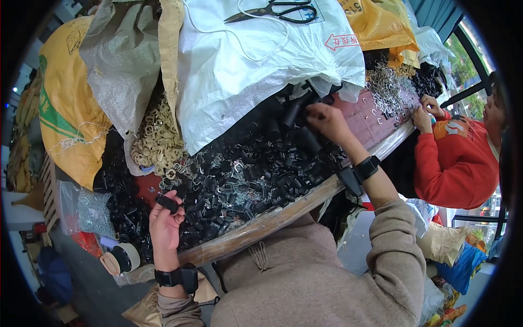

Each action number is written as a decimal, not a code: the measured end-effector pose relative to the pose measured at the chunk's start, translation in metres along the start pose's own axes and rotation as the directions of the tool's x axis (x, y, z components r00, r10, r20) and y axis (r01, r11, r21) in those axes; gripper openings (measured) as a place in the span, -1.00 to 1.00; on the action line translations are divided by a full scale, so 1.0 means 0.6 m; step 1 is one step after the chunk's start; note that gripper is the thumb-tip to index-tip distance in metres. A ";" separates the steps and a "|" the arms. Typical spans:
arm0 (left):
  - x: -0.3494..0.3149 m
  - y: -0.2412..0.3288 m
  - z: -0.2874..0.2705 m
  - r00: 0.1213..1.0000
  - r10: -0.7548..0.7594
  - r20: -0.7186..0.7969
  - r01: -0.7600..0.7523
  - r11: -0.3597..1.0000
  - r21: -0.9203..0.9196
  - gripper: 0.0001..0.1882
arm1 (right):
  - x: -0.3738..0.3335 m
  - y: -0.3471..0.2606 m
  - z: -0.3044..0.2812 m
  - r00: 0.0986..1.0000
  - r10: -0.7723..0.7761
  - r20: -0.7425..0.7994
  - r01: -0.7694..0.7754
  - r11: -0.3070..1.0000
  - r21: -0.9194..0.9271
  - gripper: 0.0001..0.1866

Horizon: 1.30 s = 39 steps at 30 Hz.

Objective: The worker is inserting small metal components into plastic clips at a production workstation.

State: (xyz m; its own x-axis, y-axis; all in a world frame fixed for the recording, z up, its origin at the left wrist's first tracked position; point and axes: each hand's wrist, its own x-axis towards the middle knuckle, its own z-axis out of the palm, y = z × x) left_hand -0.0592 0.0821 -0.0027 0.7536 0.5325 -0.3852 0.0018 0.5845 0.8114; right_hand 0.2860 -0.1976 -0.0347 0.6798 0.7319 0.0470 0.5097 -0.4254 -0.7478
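Your left hand (165, 222) is raised over the near edge of the table (256, 228), fingers closed on a small black part (166, 203) pinched between thumb and fingertips, just above the near side of the heap. Your right hand (326, 121) reaches far forward into the upper end of the black pile (256, 169), fingers curled together among the parts; they seem to close on a black piece there, but you cannot tell exactly which one, since the fingertips sink into the heap. The two hands are well apart, with the pile spread between them across the table's red top. Each wrist carries a black band (177, 277). Beyond the pile, a big white sack (256, 60) lies over the far side of the table, with black scissors (283, 11) resting on top of it. To the left of the sack sits a clump of beige rings (159, 139), and further left a grey woven sack (122, 60) and a yellow sack (62, 103). A tape roll (121, 258) lies at the table's near left corner, close to your left forearm. At the far right, another person in a red top (455, 163) works with both hands at a heap of silver clips (388, 87).
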 end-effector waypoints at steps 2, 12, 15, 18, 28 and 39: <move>-0.003 0.001 0.000 1.000 0.012 -0.006 -0.012 1.000 -0.009 -0.69 | 0.014 0.024 -0.012 0.985 0.045 -0.164 -0.046 0.999 -0.004 -0.66; -0.002 0.001 -0.004 1.000 0.000 -0.024 -0.001 1.000 -0.022 -0.68 | 0.038 0.015 -0.035 0.905 0.045 -0.424 0.132 0.916 0.378 -0.81; -0.002 0.001 -0.002 1.000 -0.013 -0.024 0.012 1.000 -0.024 -0.68 | 0.039 0.031 -0.037 0.912 -0.313 -0.264 0.257 0.940 -0.226 -0.85; -0.004 0.000 -0.003 1.000 -0.008 -0.018 0.007 1.000 -0.022 -0.68 | 0.043 0.035 -0.020 0.916 -0.320 -0.243 0.157 0.841 -0.517 -0.87; -0.005 -0.004 -0.011 0.999 -0.008 -0.037 0.008 1.000 0.001 -0.67 | 0.067 0.044 0.000 0.958 -0.205 -0.202 -0.056 0.556 -0.829 -0.85; 0.000 -0.008 0.003 0.996 0.013 -0.083 -0.013 1.000 0.006 -0.69 | 0.071 0.017 -0.009 0.982 0.094 -0.167 -0.186 0.671 -0.717 -0.78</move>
State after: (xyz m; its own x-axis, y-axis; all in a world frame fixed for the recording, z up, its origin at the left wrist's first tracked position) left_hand -0.0577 0.0781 -0.0060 0.6968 0.5891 -0.4093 -0.0043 0.5740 0.8189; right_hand 0.3233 -0.1737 -0.0370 0.8030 0.5898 0.0862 0.5941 -0.8036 -0.0356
